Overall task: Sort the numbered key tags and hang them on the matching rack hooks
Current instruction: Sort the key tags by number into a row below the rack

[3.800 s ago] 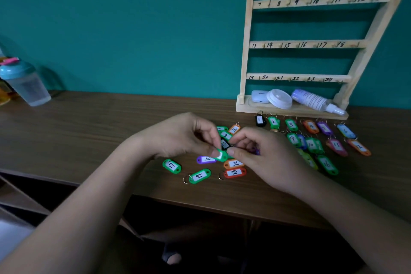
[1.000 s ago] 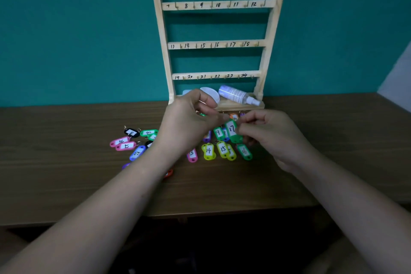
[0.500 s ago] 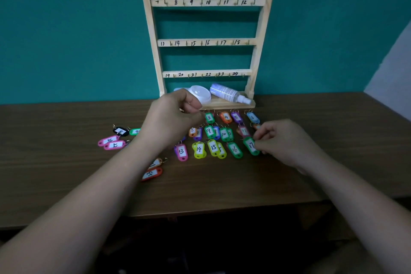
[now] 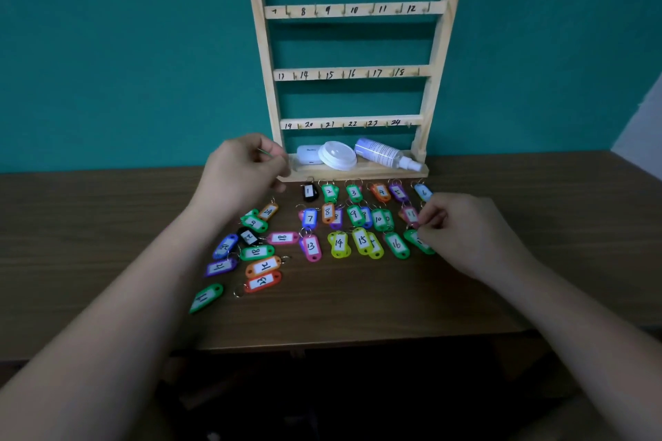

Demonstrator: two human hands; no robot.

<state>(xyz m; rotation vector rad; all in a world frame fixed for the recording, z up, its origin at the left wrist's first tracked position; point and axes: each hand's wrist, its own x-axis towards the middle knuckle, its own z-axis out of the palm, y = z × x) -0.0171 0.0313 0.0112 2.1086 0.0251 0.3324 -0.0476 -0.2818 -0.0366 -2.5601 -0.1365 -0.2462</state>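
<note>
The wooden rack stands at the back of the table, against a teal wall. Its 3 visible rails carry handwritten numbers: 7 to 12 on the upper rail, 13 to 18 on the middle one, 19 to 24 on the lower one. A small hook hangs beside each number, and no tag hangs on any hook.

On the rack's bottom shelf lie a white case with print too small to read, a round white lid and a spray bottle on its side.

The key tags lie flat on the table in front of the rack. They form rows that read 1 to 6, then 7, 8, 9, 10, 11, then 13, 14, 15, 16. Some tags in these rows lie on top of another tag. More to the left is an unsorted group, where 24, 18, 18 again and 23 can be read.

The right hand rests at the right end of the third row. Its curled fingers pinch the half-hidden green tag just beside 16, and they cover its number.

The left hand is lifted near the left end of the shelf, with the fingers curled. A thin green edge shows between the fingers, but I cannot tell what it holds
</note>
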